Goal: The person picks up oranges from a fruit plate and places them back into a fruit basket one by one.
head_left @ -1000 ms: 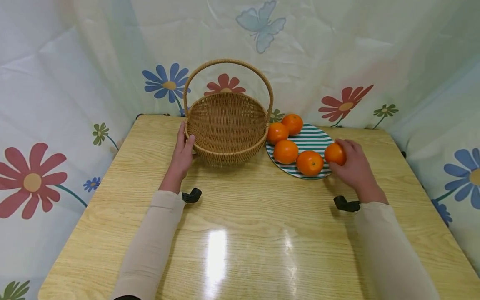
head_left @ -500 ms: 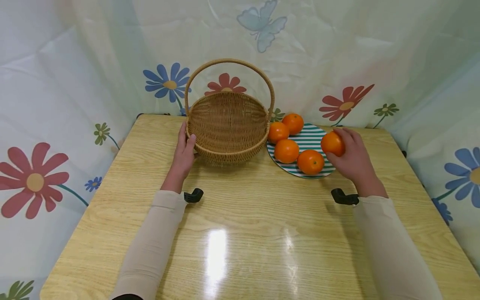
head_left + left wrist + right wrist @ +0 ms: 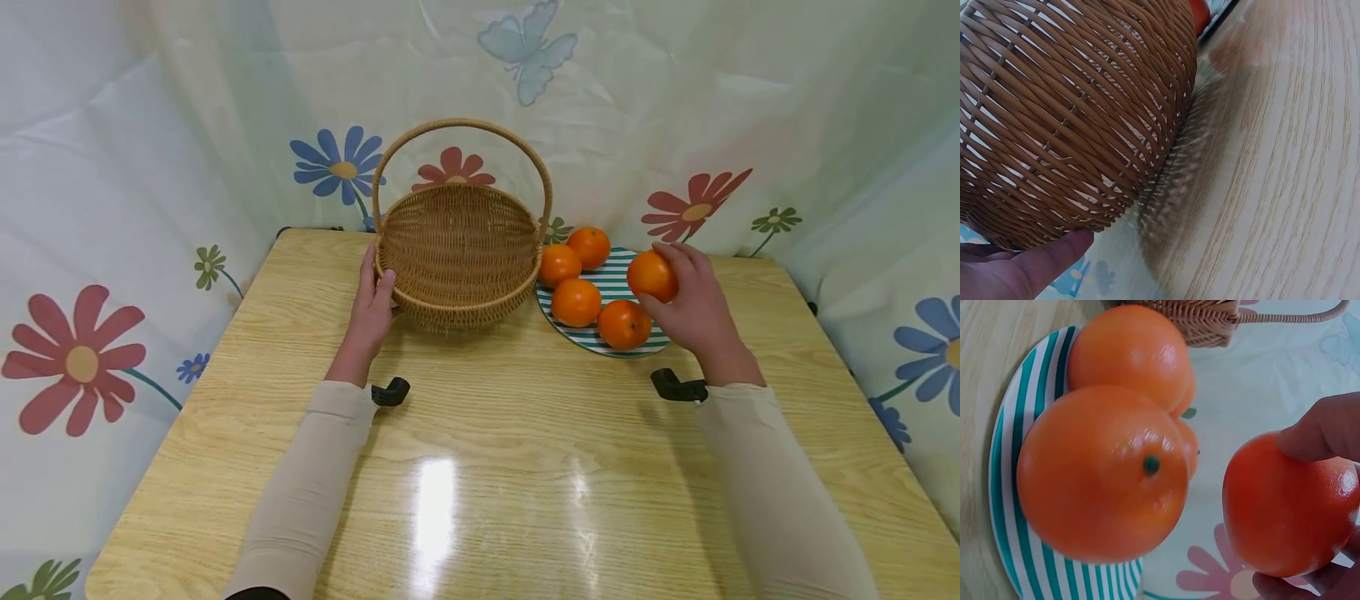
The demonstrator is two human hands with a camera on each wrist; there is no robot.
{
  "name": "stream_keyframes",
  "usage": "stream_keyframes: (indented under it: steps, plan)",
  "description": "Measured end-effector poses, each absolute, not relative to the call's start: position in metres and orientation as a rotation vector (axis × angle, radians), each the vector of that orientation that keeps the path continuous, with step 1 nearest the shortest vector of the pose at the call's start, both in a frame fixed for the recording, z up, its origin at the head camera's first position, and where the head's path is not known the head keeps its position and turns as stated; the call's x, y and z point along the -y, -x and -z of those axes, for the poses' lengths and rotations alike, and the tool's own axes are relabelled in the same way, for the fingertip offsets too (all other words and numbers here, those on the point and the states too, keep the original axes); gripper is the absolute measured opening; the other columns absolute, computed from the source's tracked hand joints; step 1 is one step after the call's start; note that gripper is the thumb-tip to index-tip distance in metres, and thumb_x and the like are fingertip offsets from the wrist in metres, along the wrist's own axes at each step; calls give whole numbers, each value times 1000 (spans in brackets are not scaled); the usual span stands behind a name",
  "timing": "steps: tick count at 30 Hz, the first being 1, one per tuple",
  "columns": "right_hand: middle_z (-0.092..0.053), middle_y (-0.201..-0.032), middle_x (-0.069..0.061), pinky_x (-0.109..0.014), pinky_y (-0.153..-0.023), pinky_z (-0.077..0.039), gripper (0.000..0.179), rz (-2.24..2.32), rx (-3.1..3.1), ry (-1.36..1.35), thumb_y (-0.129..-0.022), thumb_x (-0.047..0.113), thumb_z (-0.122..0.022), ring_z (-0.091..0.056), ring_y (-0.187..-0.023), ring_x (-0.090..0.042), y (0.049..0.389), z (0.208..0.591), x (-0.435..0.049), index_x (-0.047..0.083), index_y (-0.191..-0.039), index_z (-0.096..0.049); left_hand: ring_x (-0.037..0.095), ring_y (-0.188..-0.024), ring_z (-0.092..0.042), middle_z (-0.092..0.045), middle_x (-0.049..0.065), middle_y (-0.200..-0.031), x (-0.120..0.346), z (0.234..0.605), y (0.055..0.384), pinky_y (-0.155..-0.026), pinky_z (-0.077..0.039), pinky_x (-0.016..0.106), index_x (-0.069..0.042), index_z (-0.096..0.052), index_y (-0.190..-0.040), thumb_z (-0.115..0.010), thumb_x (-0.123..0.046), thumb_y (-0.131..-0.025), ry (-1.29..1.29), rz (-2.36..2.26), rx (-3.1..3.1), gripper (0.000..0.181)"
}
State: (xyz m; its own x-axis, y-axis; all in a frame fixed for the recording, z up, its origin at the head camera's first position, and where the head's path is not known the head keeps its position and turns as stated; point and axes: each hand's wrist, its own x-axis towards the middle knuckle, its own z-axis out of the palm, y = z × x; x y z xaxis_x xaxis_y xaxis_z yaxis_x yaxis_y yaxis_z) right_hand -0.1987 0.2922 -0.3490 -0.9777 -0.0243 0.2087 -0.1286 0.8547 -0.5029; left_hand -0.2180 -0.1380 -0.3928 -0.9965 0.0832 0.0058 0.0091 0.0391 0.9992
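Note:
My right hand (image 3: 696,302) grips an orange (image 3: 652,277) between thumb and fingers, above the right part of a green-and-white striped plate (image 3: 617,279). In the right wrist view this held orange (image 3: 1288,506) hangs apart from the others. Several more oranges (image 3: 624,324) lie on the plate, one showing a green stem spot. A wicker basket (image 3: 459,250) with a tall arched handle stands left of the plate, its bowl bare inside. My left hand (image 3: 371,308) holds the basket's left side, thumb toward the front; in the left wrist view the thumb (image 3: 1060,253) presses on the weave low down.
All of this stands on a light wooden table (image 3: 510,433), near its back edge. A flowered curtain (image 3: 615,108) hangs close behind and at both sides. The basket's right side almost meets the leftmost oranges.
My right hand has lifted the orange off the plate's right edge and carried it up and to the left. My left hand and the basket keep their place.

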Motion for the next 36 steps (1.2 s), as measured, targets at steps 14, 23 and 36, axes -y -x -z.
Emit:
stream_keyframes:
  steps: [14,23,36]
  plan:
    - [-30,-152,-16,-67,-98,-40,69,-839,2748,-249,-87,17,-68,-38,-127,-44,201,340,-266,15,-149,-37,33,-148,-17,5,5,-164,139,396,212,-110,-33,58,-29,6,-157,-30,-36,-106,-82,-2115,-2236,63]
    - [-30,-153,-14,-63,-102,-38,69,-852,2712,-309,-87,20,-69,-38,-131,-42,207,334,-246,15,-148,-39,33,-149,-15,5,5,-164,139,400,218,-110,-33,58,-30,5,-157,-29,-30,-107,-70,-2124,-2245,61]
    - [-32,-152,-11,-62,-101,-40,68,-922,2664,-370,-88,23,-69,-40,-130,-40,215,325,-222,18,-148,-39,32,-147,-22,1,-2,-164,139,422,233,-110,-35,55,-41,3,-155,-31,-43,-105,-103,-2101,-2361,60]
